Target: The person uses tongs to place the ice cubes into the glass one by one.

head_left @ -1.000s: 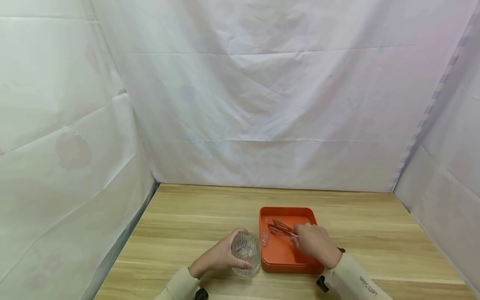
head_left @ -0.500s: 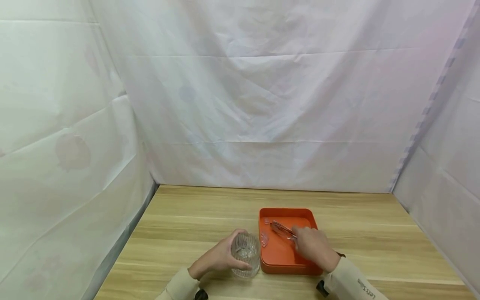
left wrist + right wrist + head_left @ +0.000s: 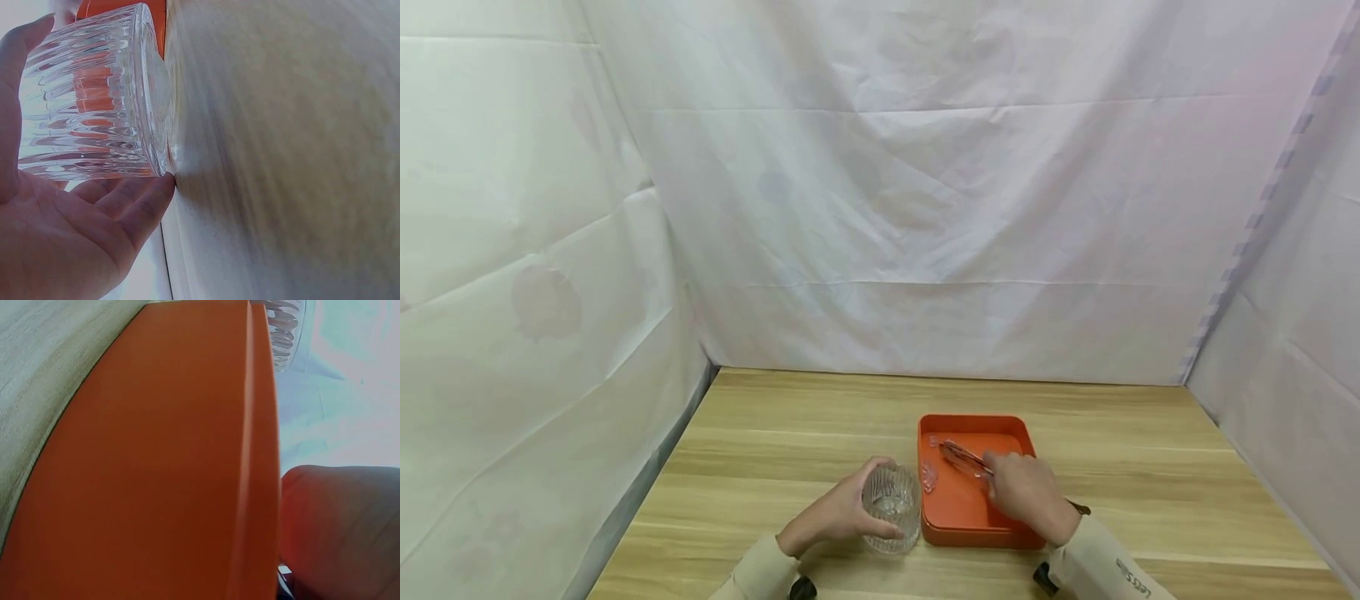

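My left hand (image 3: 838, 510) grips a clear ribbed drinking glass (image 3: 892, 504) that stands upright left of an orange tray (image 3: 958, 512). In the left wrist view the thumb and fingers curl around opposite sides of the glass (image 3: 94, 106), fingertips near its base. My right hand (image 3: 1026, 493) holds metal tongs (image 3: 962, 456) over the tray, their arms close together and tips towards its far left. Clear pieces (image 3: 929, 477) that look like ice cubes lie along the tray's left wall. In the right wrist view the tray's outer side (image 3: 144, 450) hides the tongs' tips; part of the right hand (image 3: 344, 525) shows above the rim.
A light wooden table (image 3: 790, 417) carries everything. White cloth (image 3: 940, 208) hangs behind it and along both sides. The tray's low walls stand around the tongs, and the glass sits close beside its left wall.
The tongs' arms have come closer together, and their tips have shifted slightly right within the tray. My left hand and the glass have stayed in place.
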`<state>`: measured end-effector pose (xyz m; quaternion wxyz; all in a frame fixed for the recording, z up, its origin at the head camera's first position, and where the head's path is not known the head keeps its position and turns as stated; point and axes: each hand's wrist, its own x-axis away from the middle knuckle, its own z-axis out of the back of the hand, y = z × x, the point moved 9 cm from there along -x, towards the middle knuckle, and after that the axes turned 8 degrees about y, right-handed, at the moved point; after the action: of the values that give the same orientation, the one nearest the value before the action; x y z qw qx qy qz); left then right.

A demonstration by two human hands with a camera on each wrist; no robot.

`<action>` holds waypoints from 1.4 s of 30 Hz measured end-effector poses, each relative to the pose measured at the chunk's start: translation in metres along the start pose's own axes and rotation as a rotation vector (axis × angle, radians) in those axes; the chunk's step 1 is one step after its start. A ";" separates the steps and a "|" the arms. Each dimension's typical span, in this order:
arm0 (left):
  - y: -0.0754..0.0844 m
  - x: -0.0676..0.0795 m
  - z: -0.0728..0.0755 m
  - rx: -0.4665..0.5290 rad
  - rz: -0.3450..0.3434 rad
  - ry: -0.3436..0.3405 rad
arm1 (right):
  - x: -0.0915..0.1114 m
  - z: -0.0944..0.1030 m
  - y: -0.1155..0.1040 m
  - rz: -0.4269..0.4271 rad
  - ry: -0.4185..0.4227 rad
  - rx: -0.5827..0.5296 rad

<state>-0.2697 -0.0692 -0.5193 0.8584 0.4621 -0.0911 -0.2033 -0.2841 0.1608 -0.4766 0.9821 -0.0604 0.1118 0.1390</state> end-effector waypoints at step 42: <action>0.002 0.000 -0.001 0.012 -0.029 0.000 | -0.001 0.040 0.004 0.017 0.105 -0.138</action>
<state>-0.2684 -0.0676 -0.5181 0.8526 0.4684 -0.0857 -0.2152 -0.2779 0.1706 -0.4385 0.9672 -0.1339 0.1539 0.1515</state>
